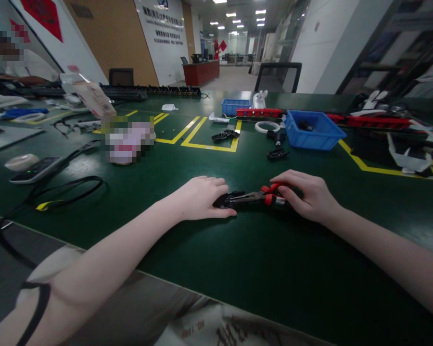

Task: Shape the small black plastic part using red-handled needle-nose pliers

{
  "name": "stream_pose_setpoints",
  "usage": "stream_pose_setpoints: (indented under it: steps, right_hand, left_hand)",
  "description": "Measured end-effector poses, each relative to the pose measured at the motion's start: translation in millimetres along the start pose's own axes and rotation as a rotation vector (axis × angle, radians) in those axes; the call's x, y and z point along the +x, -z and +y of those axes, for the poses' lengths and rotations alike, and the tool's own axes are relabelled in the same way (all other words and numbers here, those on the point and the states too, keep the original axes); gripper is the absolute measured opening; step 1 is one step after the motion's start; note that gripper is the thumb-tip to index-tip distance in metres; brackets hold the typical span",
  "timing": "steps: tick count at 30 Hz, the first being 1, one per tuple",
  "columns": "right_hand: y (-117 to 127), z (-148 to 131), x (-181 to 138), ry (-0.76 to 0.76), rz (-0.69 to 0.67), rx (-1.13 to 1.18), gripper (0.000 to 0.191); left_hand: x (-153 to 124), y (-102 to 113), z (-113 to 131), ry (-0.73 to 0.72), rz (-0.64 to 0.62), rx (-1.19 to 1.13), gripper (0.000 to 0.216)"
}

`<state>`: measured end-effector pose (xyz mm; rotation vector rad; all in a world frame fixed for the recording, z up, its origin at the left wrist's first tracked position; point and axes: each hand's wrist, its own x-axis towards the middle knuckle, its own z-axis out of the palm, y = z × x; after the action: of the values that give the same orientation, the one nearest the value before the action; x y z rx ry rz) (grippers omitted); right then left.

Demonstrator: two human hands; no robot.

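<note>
Red-handled pliers point(254, 196) lie low over the green table point(216, 250), jaws pointing left. My right hand point(305, 194) is wrapped round the red handles. My left hand point(202, 198) rests on the table with fingers curled over a small black part point(222, 201) that the plier jaws reach. What the black part is I cannot make out.
A blue bin point(312, 129) stands behind my right hand, a smaller blue bin point(234, 106) farther back. Black parts point(225, 136), a white ring point(267, 127) and red strips point(259, 112) lie nearby. A black cable point(65, 190) and a handheld device point(36, 169) sit at left.
</note>
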<state>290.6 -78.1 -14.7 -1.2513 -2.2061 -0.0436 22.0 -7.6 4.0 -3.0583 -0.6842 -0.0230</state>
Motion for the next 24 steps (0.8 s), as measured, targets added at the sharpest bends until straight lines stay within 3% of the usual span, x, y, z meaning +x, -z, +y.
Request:
stream_pose_setpoints:
  steps: [24]
  right_hand:
    - [-0.3, -0.4, 1.3, 0.053, -0.017, -0.032, 0.02]
  left_hand:
    - [0.2, 0.2, 3.1, -0.003, 0.033, 0.057, 0.048]
